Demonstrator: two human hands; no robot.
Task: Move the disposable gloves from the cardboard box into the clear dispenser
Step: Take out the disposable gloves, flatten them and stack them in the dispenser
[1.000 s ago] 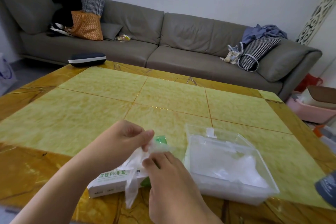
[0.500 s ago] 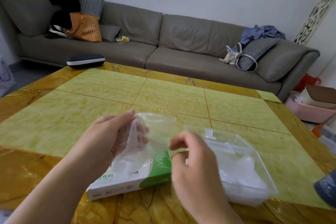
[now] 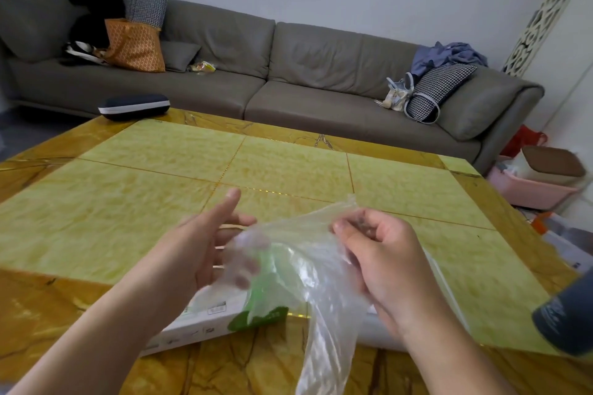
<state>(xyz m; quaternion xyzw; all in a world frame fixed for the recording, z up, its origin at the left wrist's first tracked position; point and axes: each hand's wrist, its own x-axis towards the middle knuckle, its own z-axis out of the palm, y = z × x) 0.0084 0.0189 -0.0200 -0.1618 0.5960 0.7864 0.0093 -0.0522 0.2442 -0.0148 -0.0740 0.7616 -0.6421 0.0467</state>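
My right hand [image 3: 385, 260] pinches a thin clear disposable glove [image 3: 305, 266] by its top edge, and the glove hangs crumpled down toward the table's near edge. To its left, my left hand [image 3: 192, 250] is spread with the thumb up, its fingertips showing through the film. Under both hands lies the white and green cardboard box [image 3: 199, 321], flat on the yellow table [image 3: 288, 170]. The clear dispenser [image 3: 449, 298] sits right of the box, mostly hidden behind my right hand and wrist.
A dark zip case [image 3: 133, 106] lies at the table's far left corner. A dark grey cylinder [image 3: 568, 321] pokes in at the right edge. Behind the table runs a grey sofa [image 3: 321, 90], and a pink basin [image 3: 532, 189] stands on the floor at right.
The glove has come out of the box and moved right with my right hand, over the dispenser. My left hand has let go and spread its fingers.
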